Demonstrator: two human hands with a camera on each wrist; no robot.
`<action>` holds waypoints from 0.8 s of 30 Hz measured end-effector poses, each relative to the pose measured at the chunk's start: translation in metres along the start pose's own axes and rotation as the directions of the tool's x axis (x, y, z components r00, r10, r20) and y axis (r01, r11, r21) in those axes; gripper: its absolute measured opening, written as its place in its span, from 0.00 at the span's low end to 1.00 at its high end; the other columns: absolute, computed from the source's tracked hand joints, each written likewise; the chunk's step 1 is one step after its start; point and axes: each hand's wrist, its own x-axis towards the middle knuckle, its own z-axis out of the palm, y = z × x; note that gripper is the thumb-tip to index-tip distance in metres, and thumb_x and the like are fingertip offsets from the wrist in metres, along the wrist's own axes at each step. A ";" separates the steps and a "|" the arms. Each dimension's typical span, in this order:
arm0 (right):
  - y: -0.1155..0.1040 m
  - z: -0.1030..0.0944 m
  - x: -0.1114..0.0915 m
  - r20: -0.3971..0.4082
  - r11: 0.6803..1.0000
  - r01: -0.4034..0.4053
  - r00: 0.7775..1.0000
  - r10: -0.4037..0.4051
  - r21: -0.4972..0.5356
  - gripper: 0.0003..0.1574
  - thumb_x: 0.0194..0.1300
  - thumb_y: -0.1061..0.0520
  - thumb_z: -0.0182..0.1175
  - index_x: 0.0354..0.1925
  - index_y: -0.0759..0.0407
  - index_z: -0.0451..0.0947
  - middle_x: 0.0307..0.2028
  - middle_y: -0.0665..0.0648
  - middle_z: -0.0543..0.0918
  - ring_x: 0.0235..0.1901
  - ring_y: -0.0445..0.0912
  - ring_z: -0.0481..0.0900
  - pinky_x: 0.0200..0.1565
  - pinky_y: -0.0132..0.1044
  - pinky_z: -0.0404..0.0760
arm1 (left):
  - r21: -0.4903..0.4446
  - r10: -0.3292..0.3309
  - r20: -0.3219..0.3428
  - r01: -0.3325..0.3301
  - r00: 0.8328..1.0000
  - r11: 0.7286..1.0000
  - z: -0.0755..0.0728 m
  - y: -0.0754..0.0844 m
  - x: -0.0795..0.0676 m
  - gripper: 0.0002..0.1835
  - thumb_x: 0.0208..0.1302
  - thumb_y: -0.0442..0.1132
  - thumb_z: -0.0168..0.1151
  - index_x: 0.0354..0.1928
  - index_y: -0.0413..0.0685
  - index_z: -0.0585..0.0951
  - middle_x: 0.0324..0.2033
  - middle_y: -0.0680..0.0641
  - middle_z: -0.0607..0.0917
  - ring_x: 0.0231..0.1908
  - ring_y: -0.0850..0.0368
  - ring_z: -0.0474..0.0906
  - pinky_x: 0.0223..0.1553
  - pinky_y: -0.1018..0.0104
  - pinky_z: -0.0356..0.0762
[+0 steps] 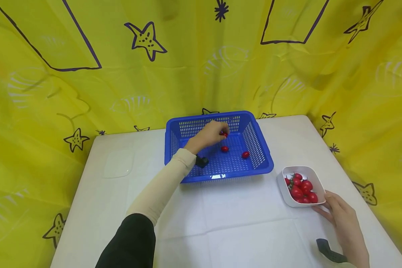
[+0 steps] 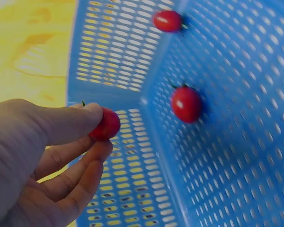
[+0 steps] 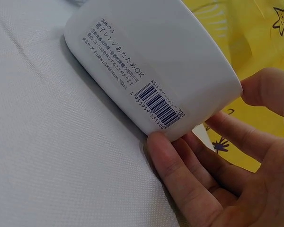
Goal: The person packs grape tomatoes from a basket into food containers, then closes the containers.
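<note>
My left hand is inside the blue plastic basket, pinching a cherry tomato between thumb and fingertips, above the basket floor. Two more cherry tomatoes lie on that floor: one near the middle and another toward the right side. To the right of the basket, a white square container holds several red tomatoes. My right hand grips this container at its near right corner, with fingers at its rim and under its lower edge. Printed text and a barcode show on its wall.
A clear, flat lid-like piece lies on the white tabletop, left of the basket. Behind the table hangs a yellow curtain with starfish drawings, and it also runs along both sides.
</note>
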 end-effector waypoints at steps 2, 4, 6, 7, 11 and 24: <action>0.000 0.000 0.001 -0.001 1.000 -0.005 1.000 0.005 0.001 0.53 0.78 0.26 0.34 0.84 0.57 0.41 0.81 0.66 0.47 0.60 0.36 0.67 0.42 0.19 0.83 | -0.048 0.010 -0.016 -0.011 1.000 0.999 -0.003 0.003 -0.003 0.09 0.73 0.33 0.64 0.51 0.43 0.84 0.47 0.46 0.88 0.50 0.52 0.83 0.57 0.62 0.83; 0.000 0.000 0.001 -0.001 1.000 -0.008 1.000 0.008 0.002 0.54 0.78 0.26 0.34 0.84 0.56 0.41 0.82 0.65 0.47 0.61 0.37 0.67 0.42 0.19 0.83 | -0.086 0.017 -0.033 -0.020 0.999 0.996 -0.005 0.006 -0.007 0.08 0.73 0.33 0.64 0.51 0.45 0.84 0.47 0.46 0.88 0.50 0.53 0.83 0.56 0.64 0.83; 0.001 0.000 0.001 -0.003 1.000 -0.004 1.000 0.004 -0.005 0.54 0.78 0.25 0.34 0.84 0.56 0.42 0.81 0.65 0.47 0.60 0.37 0.67 0.42 0.19 0.83 | -0.117 0.022 -0.051 -0.028 0.998 0.993 -0.007 0.008 -0.010 0.08 0.74 0.34 0.64 0.51 0.45 0.84 0.46 0.47 0.87 0.50 0.53 0.84 0.56 0.65 0.84; 0.001 0.000 0.001 -0.005 1.000 -0.002 1.000 0.002 -0.008 0.54 0.77 0.25 0.34 0.84 0.56 0.42 0.81 0.65 0.47 0.60 0.36 0.67 0.42 0.19 0.83 | -0.130 0.023 -0.061 -0.030 0.998 0.991 -0.009 0.009 -0.012 0.08 0.74 0.34 0.64 0.51 0.46 0.84 0.46 0.47 0.87 0.49 0.54 0.84 0.55 0.65 0.84; 0.003 0.001 0.000 -0.012 1.000 0.004 1.000 -0.004 -0.012 0.56 0.76 0.23 0.35 0.84 0.56 0.43 0.81 0.65 0.48 0.60 0.36 0.67 0.42 0.18 0.83 | -0.198 0.020 -0.089 -0.038 0.996 0.979 -0.014 0.014 -0.020 0.09 0.74 0.35 0.64 0.53 0.46 0.83 0.47 0.47 0.87 0.51 0.54 0.84 0.56 0.65 0.84; -0.003 0.003 -0.003 -0.016 1.000 0.001 1.000 -0.001 -0.001 0.55 0.77 0.24 0.36 0.84 0.56 0.44 0.80 0.64 0.49 0.59 0.34 0.66 0.43 0.19 0.83 | -0.359 0.002 -0.167 -0.063 0.986 0.931 -0.020 0.033 -0.038 0.18 0.72 0.37 0.66 0.61 0.48 0.79 0.56 0.47 0.84 0.53 0.54 0.84 0.58 0.67 0.83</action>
